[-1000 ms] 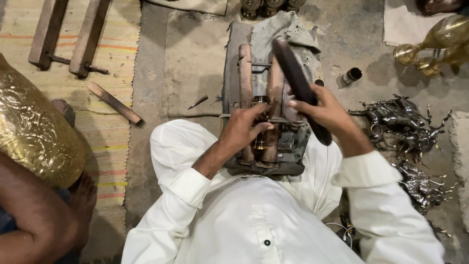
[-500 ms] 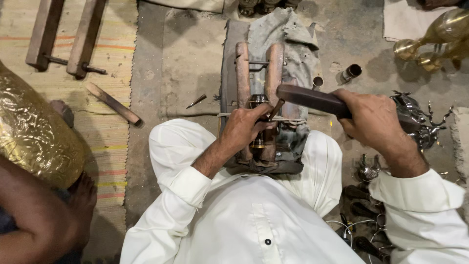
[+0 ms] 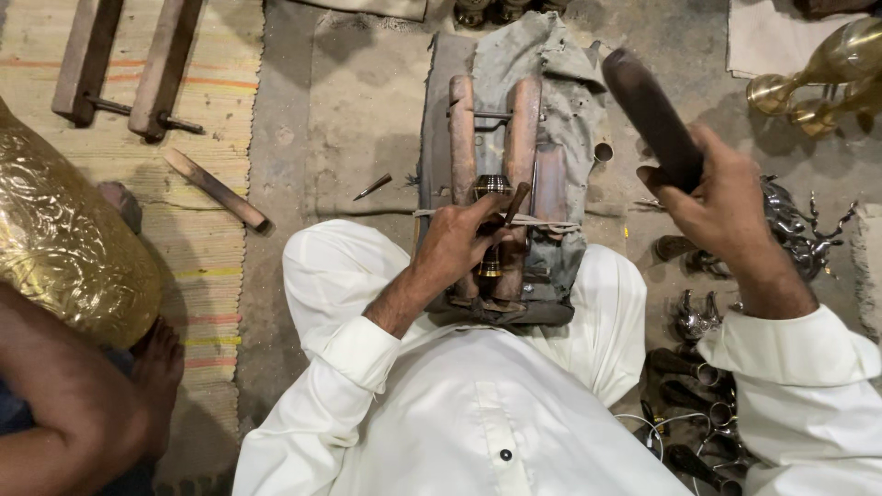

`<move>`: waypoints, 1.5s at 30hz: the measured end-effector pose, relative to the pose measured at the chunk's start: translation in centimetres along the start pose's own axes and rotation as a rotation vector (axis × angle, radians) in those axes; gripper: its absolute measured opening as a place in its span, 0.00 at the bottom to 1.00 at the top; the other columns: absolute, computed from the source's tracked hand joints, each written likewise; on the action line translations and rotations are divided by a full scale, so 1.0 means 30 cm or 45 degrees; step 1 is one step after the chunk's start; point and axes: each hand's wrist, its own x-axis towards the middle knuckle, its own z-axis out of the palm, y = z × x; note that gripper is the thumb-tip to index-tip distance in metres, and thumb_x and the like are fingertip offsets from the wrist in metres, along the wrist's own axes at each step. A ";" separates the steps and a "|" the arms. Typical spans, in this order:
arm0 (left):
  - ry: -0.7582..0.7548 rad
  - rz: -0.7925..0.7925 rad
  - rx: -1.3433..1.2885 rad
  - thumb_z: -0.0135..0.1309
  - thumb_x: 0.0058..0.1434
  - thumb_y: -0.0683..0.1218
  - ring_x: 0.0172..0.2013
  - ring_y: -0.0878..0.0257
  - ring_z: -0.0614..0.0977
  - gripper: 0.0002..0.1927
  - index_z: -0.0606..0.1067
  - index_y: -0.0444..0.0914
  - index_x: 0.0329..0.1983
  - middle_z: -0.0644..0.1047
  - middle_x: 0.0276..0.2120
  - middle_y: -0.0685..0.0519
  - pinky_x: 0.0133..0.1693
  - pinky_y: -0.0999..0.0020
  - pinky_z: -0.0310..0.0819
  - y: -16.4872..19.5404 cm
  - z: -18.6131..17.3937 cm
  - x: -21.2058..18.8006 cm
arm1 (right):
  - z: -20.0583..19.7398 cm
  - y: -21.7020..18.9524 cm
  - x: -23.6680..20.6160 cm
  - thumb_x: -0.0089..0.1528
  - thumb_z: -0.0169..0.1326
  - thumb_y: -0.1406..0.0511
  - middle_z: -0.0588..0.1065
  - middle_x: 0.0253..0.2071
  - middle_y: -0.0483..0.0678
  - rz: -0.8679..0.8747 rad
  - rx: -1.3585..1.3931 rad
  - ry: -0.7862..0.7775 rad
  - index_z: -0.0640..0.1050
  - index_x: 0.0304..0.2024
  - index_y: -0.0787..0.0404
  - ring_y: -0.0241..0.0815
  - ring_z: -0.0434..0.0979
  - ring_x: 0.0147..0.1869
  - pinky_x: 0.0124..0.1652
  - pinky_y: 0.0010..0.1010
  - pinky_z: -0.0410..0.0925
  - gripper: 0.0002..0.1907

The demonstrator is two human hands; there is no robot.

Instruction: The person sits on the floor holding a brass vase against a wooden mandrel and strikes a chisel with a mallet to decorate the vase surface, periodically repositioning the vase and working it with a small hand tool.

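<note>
My left hand (image 3: 459, 243) grips a small chisel (image 3: 513, 204) and rests it on a brass piece (image 3: 491, 262) clamped between the two wooden bars of a vise (image 3: 464, 119) in front of me. My right hand (image 3: 717, 197) is raised to the right of the vise and holds a dark wooden mallet (image 3: 650, 115), its head pointing up and left. A grey cloth (image 3: 551, 69) lies under the vise. My white sleeves and robe fill the lower part of the view.
Another person's bare arm and foot (image 3: 152, 367) sit at the lower left beside a large embossed brass vessel (image 3: 64, 248). A wooden clamp (image 3: 129, 60) and a stick (image 3: 216, 188) lie on the striped mat. Metal castings (image 3: 799, 225) and brass stands (image 3: 818, 78) crowd the right.
My right hand has swung the mallet up and out to the right, away from the vise. My left hand stays on the chisel at the clamped brass piece.
</note>
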 end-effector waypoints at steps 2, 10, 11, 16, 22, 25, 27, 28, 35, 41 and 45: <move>-0.015 -0.011 0.012 0.66 0.60 0.45 0.41 0.46 0.86 0.20 0.75 0.35 0.53 0.83 0.41 0.43 0.40 0.56 0.80 -0.005 0.003 0.001 | -0.007 -0.007 -0.013 0.58 0.63 0.66 0.80 0.35 0.50 -0.247 -0.542 -0.140 0.76 0.53 0.56 0.50 0.81 0.36 0.39 0.44 0.74 0.20; -0.008 -0.056 -0.063 0.66 0.60 0.45 0.42 0.47 0.87 0.21 0.75 0.35 0.54 0.83 0.42 0.42 0.41 0.57 0.80 -0.021 0.001 -0.015 | 0.005 -0.018 -0.002 0.60 0.60 0.66 0.79 0.34 0.49 -0.347 -0.720 -0.125 0.76 0.55 0.57 0.46 0.81 0.34 0.41 0.39 0.73 0.20; 0.010 -0.016 -0.079 0.65 0.60 0.44 0.43 0.47 0.86 0.21 0.75 0.35 0.55 0.83 0.43 0.42 0.42 0.57 0.80 -0.027 -0.001 -0.023 | 0.009 -0.015 -0.002 0.58 0.62 0.66 0.80 0.33 0.49 -0.399 -0.847 -0.173 0.77 0.52 0.57 0.47 0.81 0.35 0.40 0.40 0.73 0.19; 0.041 -0.107 -0.160 0.65 0.61 0.46 0.43 0.52 0.88 0.23 0.74 0.34 0.57 0.84 0.41 0.41 0.43 0.60 0.83 -0.085 0.014 -0.043 | 0.011 -0.009 0.012 0.65 0.58 0.67 0.80 0.35 0.48 -0.387 -0.798 -0.113 0.77 0.52 0.56 0.43 0.81 0.34 0.37 0.36 0.73 0.12; 0.115 -0.072 -0.210 0.65 0.61 0.45 0.44 0.55 0.89 0.22 0.75 0.34 0.57 0.85 0.42 0.44 0.46 0.63 0.84 -0.148 0.041 -0.066 | 0.004 -0.082 0.051 0.65 0.57 0.68 0.79 0.36 0.48 -0.527 -0.810 -0.091 0.77 0.53 0.57 0.41 0.79 0.34 0.37 0.34 0.71 0.13; 0.154 -0.061 -0.246 0.68 0.59 0.46 0.43 0.57 0.88 0.24 0.75 0.34 0.56 0.85 0.41 0.44 0.46 0.64 0.83 -0.154 0.052 -0.069 | -0.004 -0.151 0.067 0.66 0.57 0.66 0.78 0.30 0.45 -0.562 -1.059 -0.229 0.77 0.50 0.54 0.43 0.77 0.31 0.34 0.36 0.71 0.09; 0.167 -0.090 -0.308 0.66 0.60 0.46 0.44 0.59 0.88 0.23 0.75 0.34 0.56 0.85 0.41 0.45 0.46 0.65 0.84 -0.153 0.054 -0.072 | -0.013 -0.194 0.077 0.62 0.59 0.66 0.79 0.30 0.47 -0.640 -1.008 -0.212 0.77 0.48 0.53 0.44 0.80 0.34 0.39 0.39 0.72 0.12; 0.171 -0.125 -0.341 0.66 0.60 0.45 0.43 0.60 0.88 0.22 0.75 0.34 0.55 0.85 0.40 0.45 0.45 0.66 0.83 -0.150 0.052 -0.076 | -0.004 -0.217 0.086 0.63 0.58 0.67 0.79 0.31 0.46 -0.626 -1.063 -0.243 0.77 0.50 0.53 0.44 0.79 0.33 0.36 0.38 0.72 0.12; 0.167 -0.206 -0.630 0.62 0.64 0.41 0.41 0.65 0.87 0.18 0.74 0.32 0.55 0.85 0.40 0.48 0.45 0.69 0.83 -0.144 0.061 -0.092 | -0.031 -0.297 0.120 0.58 0.59 0.66 0.79 0.31 0.50 -0.607 -0.864 -0.174 0.75 0.59 0.53 0.51 0.81 0.35 0.41 0.46 0.71 0.24; 0.175 -0.186 -0.627 0.64 0.63 0.39 0.42 0.65 0.86 0.18 0.74 0.32 0.54 0.84 0.40 0.48 0.45 0.69 0.82 -0.148 0.063 -0.093 | -0.024 -0.333 0.111 0.60 0.57 0.69 0.80 0.36 0.46 -0.671 -1.162 -0.312 0.76 0.55 0.52 0.46 0.82 0.37 0.38 0.40 0.73 0.20; 0.153 -0.263 -0.634 0.62 0.64 0.41 0.41 0.67 0.87 0.17 0.74 0.32 0.54 0.85 0.39 0.48 0.45 0.70 0.83 -0.148 0.059 -0.088 | -0.037 -0.367 0.121 0.63 0.56 0.68 0.79 0.32 0.47 -0.598 -1.052 -0.256 0.76 0.54 0.53 0.43 0.80 0.32 0.35 0.38 0.72 0.16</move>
